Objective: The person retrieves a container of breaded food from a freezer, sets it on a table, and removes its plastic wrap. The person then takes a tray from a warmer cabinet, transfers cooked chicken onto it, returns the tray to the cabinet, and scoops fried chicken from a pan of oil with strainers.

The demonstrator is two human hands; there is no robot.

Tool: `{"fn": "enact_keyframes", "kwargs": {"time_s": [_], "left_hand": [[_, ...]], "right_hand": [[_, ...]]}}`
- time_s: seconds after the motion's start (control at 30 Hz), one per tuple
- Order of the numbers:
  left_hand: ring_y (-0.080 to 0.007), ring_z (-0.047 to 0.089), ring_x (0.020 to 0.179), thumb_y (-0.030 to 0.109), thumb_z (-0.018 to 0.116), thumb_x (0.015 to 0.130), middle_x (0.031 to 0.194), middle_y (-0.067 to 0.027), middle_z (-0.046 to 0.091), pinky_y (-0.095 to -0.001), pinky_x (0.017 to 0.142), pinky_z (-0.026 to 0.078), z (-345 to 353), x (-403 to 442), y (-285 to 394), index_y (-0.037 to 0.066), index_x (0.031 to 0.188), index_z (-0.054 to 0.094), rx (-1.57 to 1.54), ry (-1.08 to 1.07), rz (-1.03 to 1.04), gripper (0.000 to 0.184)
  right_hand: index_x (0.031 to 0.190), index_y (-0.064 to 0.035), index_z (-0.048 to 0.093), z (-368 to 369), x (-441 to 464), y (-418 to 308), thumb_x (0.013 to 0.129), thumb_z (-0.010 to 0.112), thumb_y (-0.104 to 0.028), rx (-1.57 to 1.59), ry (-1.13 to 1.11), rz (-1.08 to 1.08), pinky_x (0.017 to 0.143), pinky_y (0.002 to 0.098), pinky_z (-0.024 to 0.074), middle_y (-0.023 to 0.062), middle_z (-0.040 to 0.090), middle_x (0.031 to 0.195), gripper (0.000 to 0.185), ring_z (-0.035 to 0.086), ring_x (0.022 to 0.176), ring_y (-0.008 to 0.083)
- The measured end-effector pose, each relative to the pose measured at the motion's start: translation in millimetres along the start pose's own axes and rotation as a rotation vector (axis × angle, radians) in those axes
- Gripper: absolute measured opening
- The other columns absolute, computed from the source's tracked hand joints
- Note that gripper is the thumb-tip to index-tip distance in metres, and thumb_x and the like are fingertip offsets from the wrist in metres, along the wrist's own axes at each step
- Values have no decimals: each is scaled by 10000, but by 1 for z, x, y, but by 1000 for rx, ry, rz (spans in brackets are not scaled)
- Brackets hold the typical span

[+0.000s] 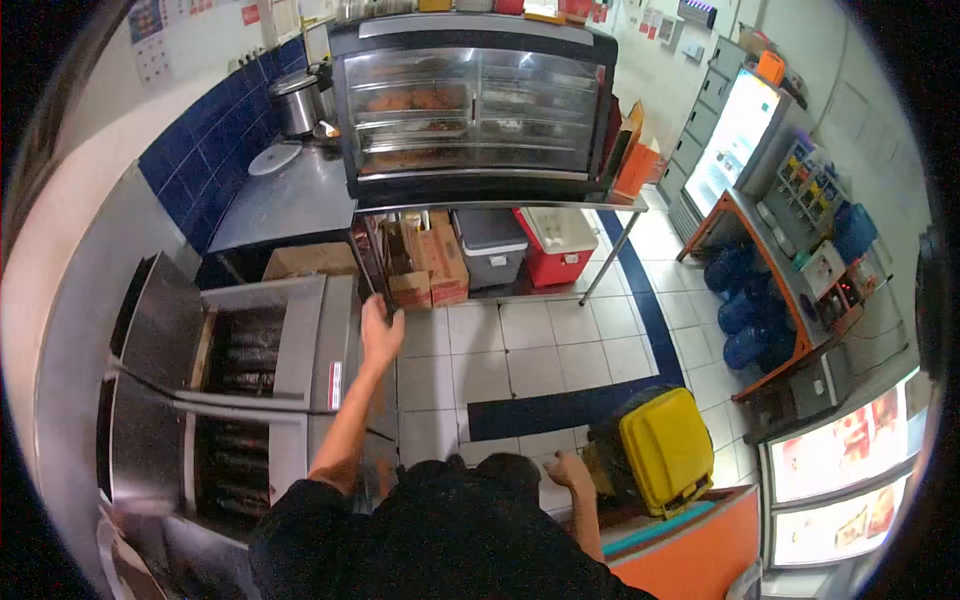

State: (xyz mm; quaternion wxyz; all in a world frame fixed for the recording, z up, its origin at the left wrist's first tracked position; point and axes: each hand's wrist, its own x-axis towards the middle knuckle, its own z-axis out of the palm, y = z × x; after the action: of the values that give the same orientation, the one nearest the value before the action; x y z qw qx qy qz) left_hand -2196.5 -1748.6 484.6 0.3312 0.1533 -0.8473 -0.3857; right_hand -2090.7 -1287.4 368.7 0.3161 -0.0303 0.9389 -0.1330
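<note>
My left hand [381,335] is stretched forward beside the steel grill unit [338,345]. Its thumb and fingers are apart, and I see nothing held in it. A dark, narrow table leg [370,250] stands just beyond the fingertips. Lower down, my right hand [570,470] is near my body with its fingers curled in and nothing visible in them. Just right of it is a bin with a yellow lid [668,450]. My black sleeves and dark head covering fill the bottom middle.
A glass display case [475,115] stands on a steel table ahead. Below it are cardboard boxes [437,262], a grey cooler [490,250] and a red cooler [556,250]. Blue water jugs [745,310] sit under an orange-framed table at right, near a lit fridge [735,135]. An orange counter [695,550] is lower right.
</note>
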Motion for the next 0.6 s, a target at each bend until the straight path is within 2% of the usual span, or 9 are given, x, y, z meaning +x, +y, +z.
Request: {"fn": "enact_keyframes", "kwargs": {"time_s": [0.1,0.13,0.2,0.37,0.4,0.43,0.5,0.53,0.6], "left_hand": [[-451,365,1260,183,671,813,1318,-318,393,-451,1081,297,42,121,1,-120,1342,297,111,80,162,715],[-469,347,1264,178,658,823,1343,-330,353,-457,1082,288,57,159,0,-125,1352,277,135,146,249,719],[-498,298,1290,179,650,833,1426,-343,240,-468,1079,289,79,228,21,-120,1394,220,152,190,190,768],[-506,226,1339,281,600,873,1474,-344,161,-516,1107,218,147,394,0,-99,1427,187,294,377,323,788],[-504,189,1364,317,575,887,1489,-342,130,-533,1119,185,157,423,-4,-89,1439,175,381,436,391,793],[-504,189,1364,317,575,887,1489,-342,130,-533,1119,185,169,450,-15,-89,1439,175,392,450,382,793],[-489,116,1398,358,535,905,1505,-336,89,-555,1134,124,190,509,-31,-69,1458,151,498,457,270,797],[-467,43,1422,385,484,932,1530,-306,47,-546,1148,94,201,533,-39,-40,1482,110,492,451,216,789],[-457,24,1428,416,445,946,1541,-289,25,-547,1150,78,220,573,-53,-24,1491,92,515,481,192,784]], "right_hand": [[1202,30,595,-28,45,3,843,614,-438,65,15,77,980,449,445,267,588,1212,589,555,1146,400],[1198,32,598,-36,62,3,845,616,-442,70,14,84,985,442,443,270,585,1215,592,553,1150,399],[1200,34,595,-50,110,2,843,616,-453,51,-42,100,985,441,443,272,581,1221,604,551,1154,397],[1184,42,599,-125,260,-16,854,605,-459,-64,-230,72,974,452,449,265,582,1220,600,546,1155,400],[1141,43,621,-124,292,-4,859,602,-452,-29,-11,-36,936,463,469,275,602,1165,570,568,1115,403],[1124,46,618,-136,333,0,857,615,-433,-99,-13,-65,871,454,499,275,634,1080,549,612,1040,387],[1137,51,596,-198,378,-22,842,647,-397,51,7,-148,818,431,520,258,662,997,538,649,955,376],[1135,57,579,-222,397,-38,831,663,-352,-27,107,-155,785,417,531,256,672,929,517,665,910,366],[1135,54,578,-270,441,-58,828,666,-348,64,162,-206,789,420,529,260,671,913,514,663,912,369]]}}
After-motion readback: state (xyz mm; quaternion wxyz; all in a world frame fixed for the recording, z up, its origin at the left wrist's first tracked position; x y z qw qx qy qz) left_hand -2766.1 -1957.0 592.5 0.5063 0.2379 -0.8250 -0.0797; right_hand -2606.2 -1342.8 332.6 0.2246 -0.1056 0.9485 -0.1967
